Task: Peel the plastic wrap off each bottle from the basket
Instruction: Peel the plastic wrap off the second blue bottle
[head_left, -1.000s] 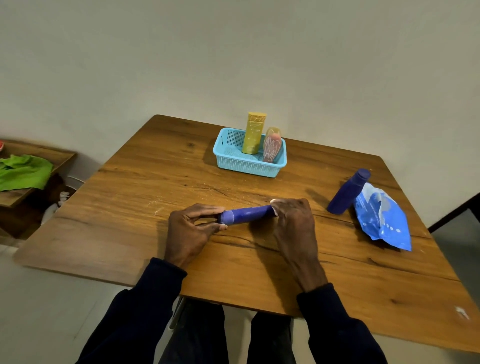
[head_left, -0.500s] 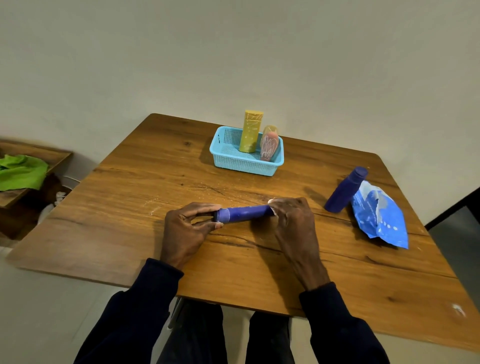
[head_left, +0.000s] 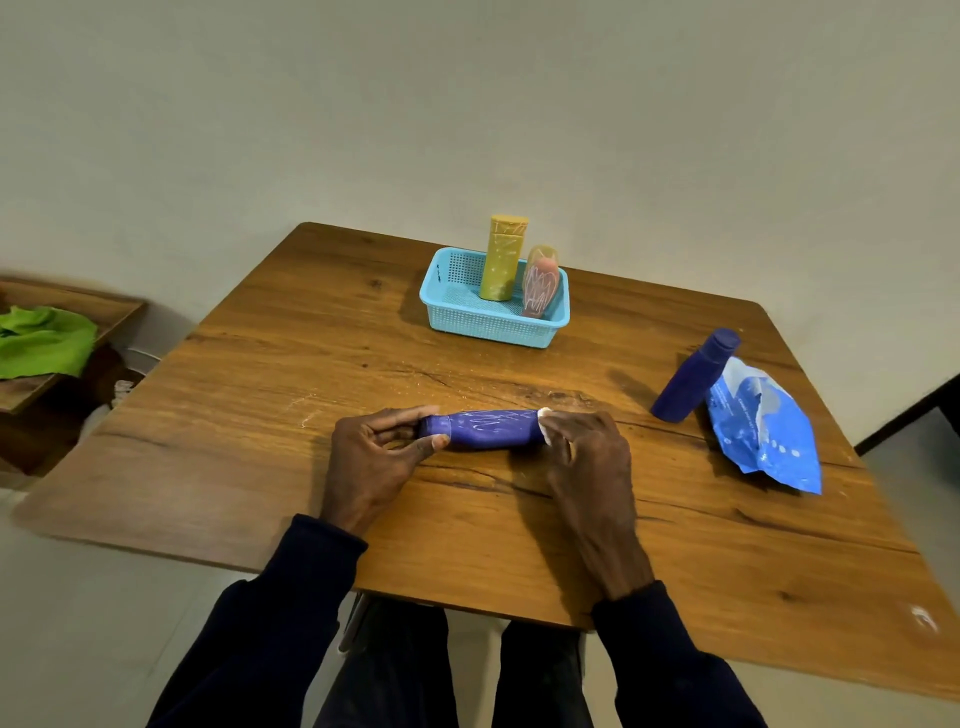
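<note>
Little has moved in half a second. Left hand (head_left: 374, 457) pinches the cap end of the wrapped purple bottle (head_left: 488, 428), lying sideways on the table (head_left: 311, 364); right hand (head_left: 587, 457) curls over its base end, beside a whitish tuft of wrap (head_left: 544, 414). Judged step: starting the peel at the base. Next: steady the cap, draw the wrap off. Room to move lies leftward; rightward, a bare blue bottle (head_left: 693, 376) and blue pouch (head_left: 763, 431) sit near the edge. Beyond, the basket (head_left: 488, 327) holds a yellow bottle (head_left: 503, 257) and pink bottle (head_left: 541, 283), both wrapped.

Purple wrapped bottle (head_left: 488, 428), white scribble streaks. Turquoise mesh basket (head_left: 488, 322). Yellow bottle (head_left: 503, 258). Pink bottle (head_left: 541, 283). Blue-white pouch (head_left: 763, 426).
</note>
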